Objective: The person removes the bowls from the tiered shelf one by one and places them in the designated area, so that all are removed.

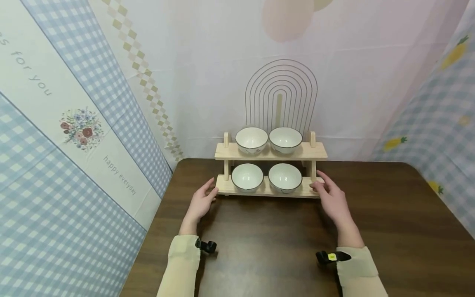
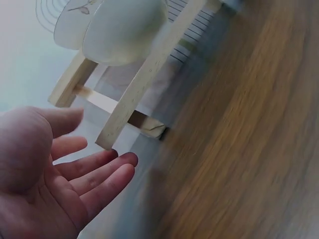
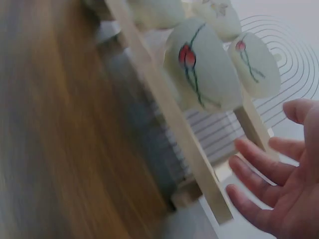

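Note:
A two-tier light wood rack (image 1: 271,153) stands toward the back of the table. Two white bowls with dark rims, one a left bowl (image 1: 251,139) and one a right bowl (image 1: 285,139), sit on its upper board. Its lower board carries another pair, a left bowl (image 1: 247,177) and a right bowl (image 1: 285,177). In the right wrist view, a bowl (image 3: 199,64) shows a red flower with green stems. My left hand (image 1: 201,201) is at the lower board's left end, fingers loosely extended. At the right end, my right hand (image 1: 332,200) has its fingers spread beside the board.
The dark brown wooden table (image 1: 267,247) extends in front of the rack and to both sides. Behind it hangs a pale cloth (image 1: 208,82) with an arch print. Blue checked cloth (image 1: 44,185) runs down the left side, and more checked cloth (image 1: 430,123) hangs at right.

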Motion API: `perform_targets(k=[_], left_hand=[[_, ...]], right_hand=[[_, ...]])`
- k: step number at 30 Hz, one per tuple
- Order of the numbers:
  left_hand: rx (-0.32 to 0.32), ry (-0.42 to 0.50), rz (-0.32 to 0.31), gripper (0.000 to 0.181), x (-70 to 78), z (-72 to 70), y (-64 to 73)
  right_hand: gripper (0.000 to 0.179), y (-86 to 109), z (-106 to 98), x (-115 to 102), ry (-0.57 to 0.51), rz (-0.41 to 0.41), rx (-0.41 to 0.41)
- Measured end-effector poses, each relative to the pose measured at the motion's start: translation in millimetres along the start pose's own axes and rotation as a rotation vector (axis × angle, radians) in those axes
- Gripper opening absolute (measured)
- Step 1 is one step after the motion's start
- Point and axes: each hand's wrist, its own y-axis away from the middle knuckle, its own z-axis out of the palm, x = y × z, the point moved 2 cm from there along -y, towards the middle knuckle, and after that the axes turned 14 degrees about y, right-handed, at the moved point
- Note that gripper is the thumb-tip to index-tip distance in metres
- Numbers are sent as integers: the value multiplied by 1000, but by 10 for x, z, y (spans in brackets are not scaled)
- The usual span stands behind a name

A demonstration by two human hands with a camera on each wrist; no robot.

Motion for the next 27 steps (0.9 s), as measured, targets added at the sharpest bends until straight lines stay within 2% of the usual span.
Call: perform_targets(k=[8,13,16,20,23,27], left_hand=[[55,188,-42,50,-107,117,5],[86,271,-52,49,-153,142,16],[100,308,-64,47,-59,159,60],[117,325,-87,45,-49,164,62],[133,326,-85,44,-155,154,15],[157,328,-70,44,-164,155,2]], right_hand=[[69,-7,242,-184,-103,61,-140],[70,46,371,-285,-191,107,-142],[71,69,442,-313,-223,141,-125],[71,91,517,-331,-265,171,-106],[72,91,542,-351,-289,179,-107],[77,78,557,-389,-297,181,-134]])
